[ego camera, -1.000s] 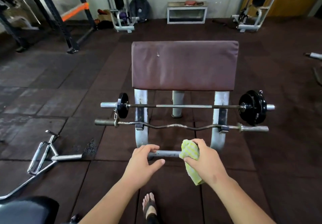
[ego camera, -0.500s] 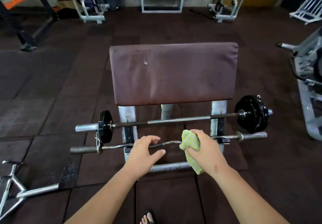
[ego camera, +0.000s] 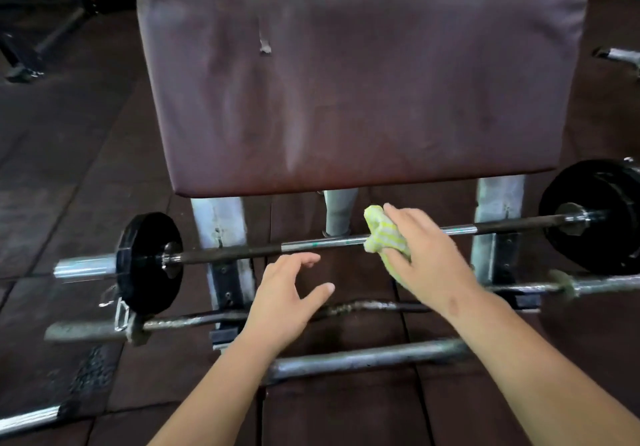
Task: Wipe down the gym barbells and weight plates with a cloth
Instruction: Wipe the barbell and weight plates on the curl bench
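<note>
A straight barbell (ego camera: 311,245) rests across the curl bench's rack, with a black plate (ego camera: 149,262) on its left end and a bigger black plate (ego camera: 595,213) on its right. My right hand (ego camera: 429,258) holds a yellow-green cloth (ego camera: 381,232) pressed against the middle of that bar. My left hand (ego camera: 287,298) hovers open just below the bar, fingers spread, touching nothing. A rusty curl bar (ego camera: 194,319) lies on the lower rack, partly hidden behind both hands.
The brown arm pad (ego camera: 363,81) of the curl bench fills the view above the bars. Its white uprights (ego camera: 221,223) and a grey crossbar (ego camera: 363,359) stand close in front. Dark rubber floor tiles (ego camera: 69,175) surround it; other gym frames sit at the edges.
I have leaned in closer. My right hand carried the cloth up from the curl bar to the straight barbell. My left hand let go of the lower bar and rose, open.
</note>
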A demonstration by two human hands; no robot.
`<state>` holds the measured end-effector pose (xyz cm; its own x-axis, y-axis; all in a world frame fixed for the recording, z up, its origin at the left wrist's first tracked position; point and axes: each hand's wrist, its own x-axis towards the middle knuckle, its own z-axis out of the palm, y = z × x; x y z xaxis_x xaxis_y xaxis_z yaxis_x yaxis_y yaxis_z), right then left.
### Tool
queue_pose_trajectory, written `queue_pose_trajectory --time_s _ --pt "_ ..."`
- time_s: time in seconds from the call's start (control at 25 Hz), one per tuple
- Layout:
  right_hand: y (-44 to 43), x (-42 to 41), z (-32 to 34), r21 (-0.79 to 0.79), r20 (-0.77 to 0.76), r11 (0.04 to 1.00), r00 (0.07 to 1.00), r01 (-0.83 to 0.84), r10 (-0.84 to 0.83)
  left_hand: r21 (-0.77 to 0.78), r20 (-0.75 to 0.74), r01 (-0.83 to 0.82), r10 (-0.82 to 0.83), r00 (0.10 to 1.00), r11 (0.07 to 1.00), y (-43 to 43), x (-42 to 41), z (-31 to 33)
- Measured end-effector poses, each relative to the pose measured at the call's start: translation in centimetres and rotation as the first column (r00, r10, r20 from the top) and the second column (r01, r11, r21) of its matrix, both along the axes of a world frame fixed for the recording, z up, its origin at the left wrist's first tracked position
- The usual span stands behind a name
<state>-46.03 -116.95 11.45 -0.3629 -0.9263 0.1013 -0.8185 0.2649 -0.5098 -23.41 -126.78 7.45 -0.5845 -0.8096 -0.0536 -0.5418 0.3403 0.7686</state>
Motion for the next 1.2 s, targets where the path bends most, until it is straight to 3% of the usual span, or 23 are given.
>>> queue_pose_trajectory --time_s 0.32,0.48,0.56,0.64,0.72,0.76,1.2 --pt "-3.9 -1.4 -14.1 -0.414 -0.393 0.883 0.918 -0.221 0.045 -0.269 -0.245 -0.055 -0.013 0.969 0.961 -1.4 -1.2 -11.8" --pt "-4.9 -0.9 -16.8 -0.401 -0.403 0.89 0.914 -0.217 0.042 -0.509 -0.307 -0.155 -0.011 0.951 0.846 -1.7 0.1 -11.2" --pt "-4.7 -0.7 -16.6 -0.33 -0.422 0.922 0.905 -0.204 0.049 -0.613 -0.215 -0.192 0.072 0.974 0.766 -3.2 1.2 -10.3" --pt "-4.5 -0.8 -15.8 -0.278 -0.427 0.946 0.904 -0.165 0.032 -0.694 0.038 -0.128 0.213 0.976 0.709 -5.5 2.5 -9.6" --pt "-4.6 -1.1 -14.8 -0.218 -0.415 0.968 0.909 -0.127 0.026 -0.683 0.293 -0.003 0.278 0.915 0.731 -7.7 3.3 -9.2" --pt "-4.8 -1.4 -14.5 -0.188 -0.403 0.976 0.915 -0.114 0.029 -0.664 0.343 0.023 0.276 0.898 0.747 -8.5 3.4 -9.1" --pt "-9.7 6.3 -15.1 -0.176 -0.432 0.973 0.9 -0.148 0.059 -0.709 0.212 -0.061 0.294 0.932 0.703 -9.3 3.3 -10.5"
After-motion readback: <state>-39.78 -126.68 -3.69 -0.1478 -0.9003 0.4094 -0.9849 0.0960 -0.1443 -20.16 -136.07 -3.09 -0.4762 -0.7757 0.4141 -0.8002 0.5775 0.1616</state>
